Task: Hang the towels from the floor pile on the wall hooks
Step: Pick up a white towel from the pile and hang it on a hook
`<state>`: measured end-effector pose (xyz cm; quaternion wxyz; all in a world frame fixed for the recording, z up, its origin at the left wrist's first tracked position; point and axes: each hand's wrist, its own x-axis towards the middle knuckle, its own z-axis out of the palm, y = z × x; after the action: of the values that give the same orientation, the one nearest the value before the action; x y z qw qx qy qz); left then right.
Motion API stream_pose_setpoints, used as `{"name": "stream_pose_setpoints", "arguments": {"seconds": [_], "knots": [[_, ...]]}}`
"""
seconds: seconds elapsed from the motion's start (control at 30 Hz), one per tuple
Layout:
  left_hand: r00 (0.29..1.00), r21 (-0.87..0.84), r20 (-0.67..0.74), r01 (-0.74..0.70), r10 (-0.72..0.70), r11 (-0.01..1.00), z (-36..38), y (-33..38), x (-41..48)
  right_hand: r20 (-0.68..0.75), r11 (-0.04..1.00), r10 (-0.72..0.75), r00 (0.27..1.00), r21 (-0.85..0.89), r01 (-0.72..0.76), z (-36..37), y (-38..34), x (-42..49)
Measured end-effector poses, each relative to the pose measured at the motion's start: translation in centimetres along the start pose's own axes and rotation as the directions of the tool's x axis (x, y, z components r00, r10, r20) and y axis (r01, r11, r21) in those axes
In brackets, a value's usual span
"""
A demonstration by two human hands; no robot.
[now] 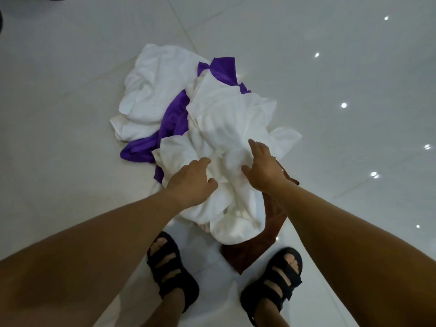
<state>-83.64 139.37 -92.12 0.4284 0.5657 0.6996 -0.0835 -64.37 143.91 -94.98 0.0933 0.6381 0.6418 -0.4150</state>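
A pile of towels lies on the glossy white tiled floor in front of my feet. On top is a crumpled white towel [224,119]. A purple towel [173,119] shows beneath it, and a brown towel [250,253] lies under the near edge. Another white towel [151,90] spreads at the far left. My left hand [192,179] rests on the near part of the top white towel with fingers curled into the cloth. Over the same towel, my right hand [262,165] has its fingers spread and touching the fabric. No wall hooks are in view.
My two feet in black strap sandals [169,270] [276,282] stand just before the pile. Bare tile floor [70,114] surrounds the towels on all sides, with ceiling lights reflected at the right. Dark objects sit at the top left corner.
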Motion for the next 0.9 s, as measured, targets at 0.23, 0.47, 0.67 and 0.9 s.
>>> {"name": "stream_pose_setpoints", "arguments": {"seconds": [0.23, 0.47, 0.67, 0.9], "knots": [[0.997, -0.052, -0.072, -0.033, 0.029, 0.998, -1.6, 0.3, -1.0, -0.087, 0.959, -0.165, 0.982, -0.245, 0.140, -0.8, -3.5, -2.7], [0.935, -0.176, 0.043, -0.340, 0.352, 0.924, -11.6, 3.8, -10.1, 0.019, 0.864, -0.304, 0.952, 0.426, 0.268, -12.2, -12.8, -14.2], [0.953, -0.146, -0.140, -0.287, 0.267, 0.947, -29.0, 6.5, -20.1, 0.128, 0.905, -0.272, 0.954, 0.372, 0.208, -25.2, -23.1, -22.7], [0.878, -0.152, -0.415, -0.326, 0.239, 0.933, -45.5, 8.8, -33.4, 0.023, 0.931, -0.333, 0.943, 0.169, 0.324, -35.4, -35.4, -31.5]]}}
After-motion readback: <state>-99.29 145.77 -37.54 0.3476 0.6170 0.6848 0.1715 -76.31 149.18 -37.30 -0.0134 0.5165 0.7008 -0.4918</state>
